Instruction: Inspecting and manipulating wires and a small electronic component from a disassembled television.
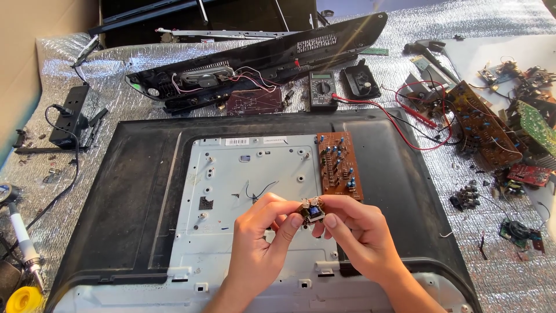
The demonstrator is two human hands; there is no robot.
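Left hand (pixel 258 240) and right hand (pixel 356 232) pinch a small component (pixel 311 210) at lower centre. It looks like inspection; turning it needs a light grip.

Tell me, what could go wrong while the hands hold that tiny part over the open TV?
1. The small part is pinched only by fingertips of the left hand and right hand; it might slip and drop onto the metal plate below.
2. The soldering iron lies at the table edge; if hot, it could burn an arm.
3. The red meter leads trail across the TV and could snag.
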